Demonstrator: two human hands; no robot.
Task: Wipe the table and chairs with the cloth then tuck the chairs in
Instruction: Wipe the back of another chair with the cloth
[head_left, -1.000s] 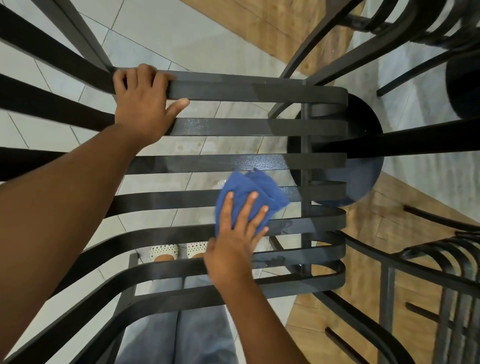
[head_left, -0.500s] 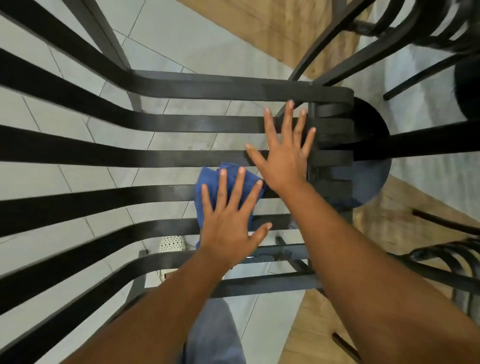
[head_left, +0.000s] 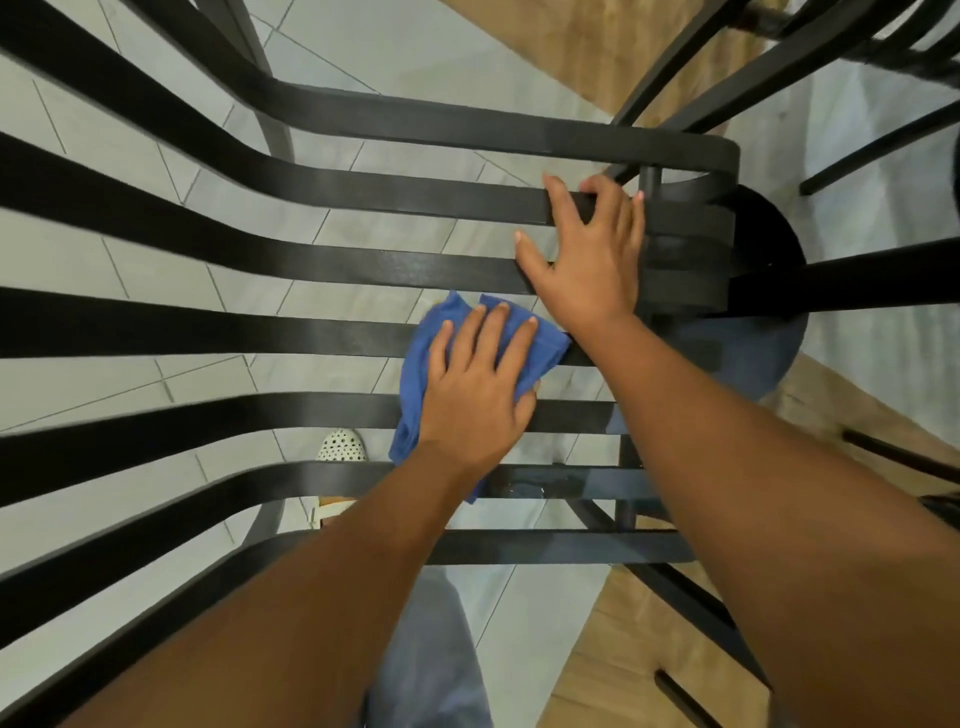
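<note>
I look straight down on a black slatted chair seat (head_left: 260, 332) that fills the view. A blue cloth (head_left: 413, 379) lies across its middle slats. My left hand (head_left: 475, 389) presses flat on the cloth with straight fingers. My right hand (head_left: 587, 260) is further right, near the seat's right edge. Its fingers curl over one slat and its thumb reaches down to the slat below. A wet sheen shows on the slat (head_left: 550, 480) just below the cloth.
A round black pedestal base (head_left: 769, 312) sits on the floor under the seat's right edge. Black frames of other chairs stand at the top right (head_left: 810, 67) and the lower right (head_left: 904, 457). My spotted shoe (head_left: 340, 447) shows through the slats on the tiled floor.
The cloth passed from my right hand to my left. My left hand let go of the far left slat. My right hand reached to the seat's right edge and closed on a slat.
</note>
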